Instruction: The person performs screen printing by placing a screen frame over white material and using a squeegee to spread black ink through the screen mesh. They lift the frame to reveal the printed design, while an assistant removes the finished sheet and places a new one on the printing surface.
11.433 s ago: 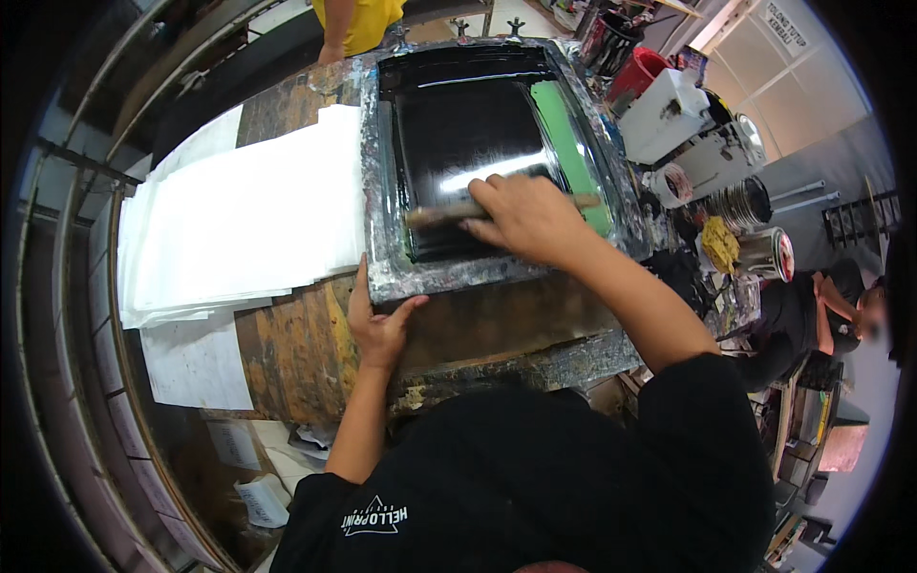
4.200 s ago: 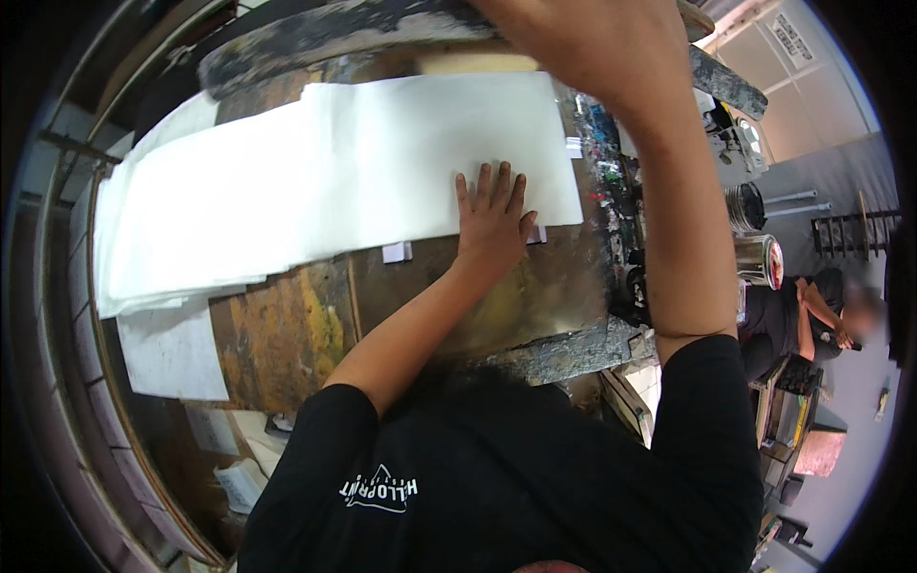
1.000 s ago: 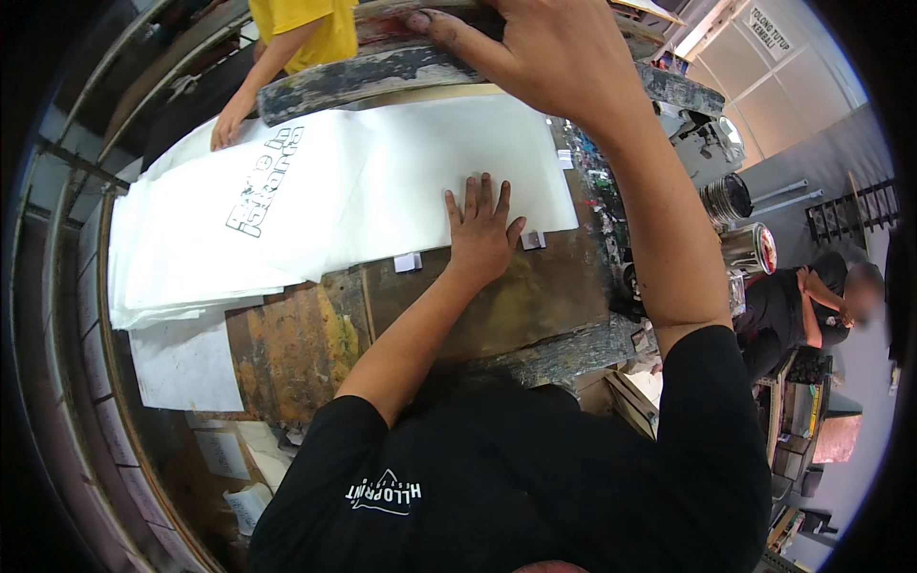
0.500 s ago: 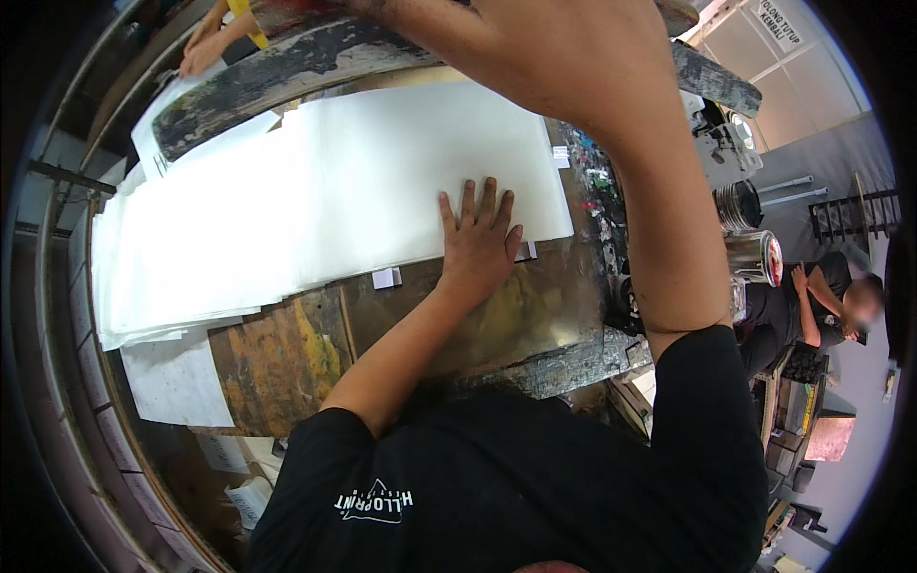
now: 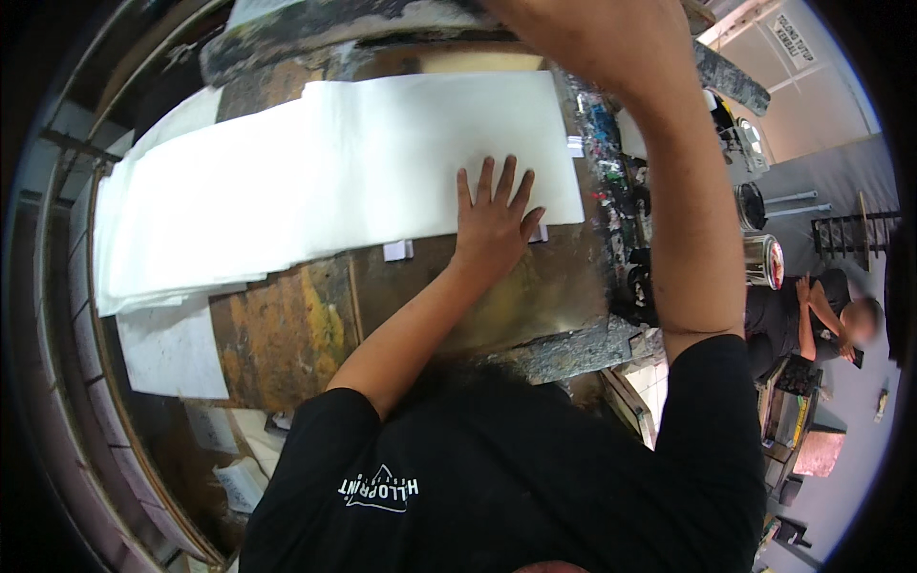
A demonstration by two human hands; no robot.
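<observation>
Paper sheets [image 5: 334, 181], white and large, lie in a stack on the stained wooden table [image 5: 287, 334], and they cover most of its upper part. Our left hand [image 5: 492, 224] rests flat on the near right corner of the top sheet, with the fingers spread and the palm partly on the bare wood; it grips nothing. Our right hand [image 5: 583, 38] is raised high at the top edge of the picture, at the frame [image 5: 382, 29], a dark and paint-smeared bar that stands lifted above the far side of the stack. We cannot tell if this hand is closed on the frame, because the fingers are cut off by the picture's edge. Two small white tabs [image 5: 397, 250] sit on the wood just below the paper's near edge. A smaller sheet [image 5: 172, 349] lies at the left, partly under the stack. To the right of the table stand metal cans [image 5: 761, 260], and further right another person [image 5: 812, 315] sits.
</observation>
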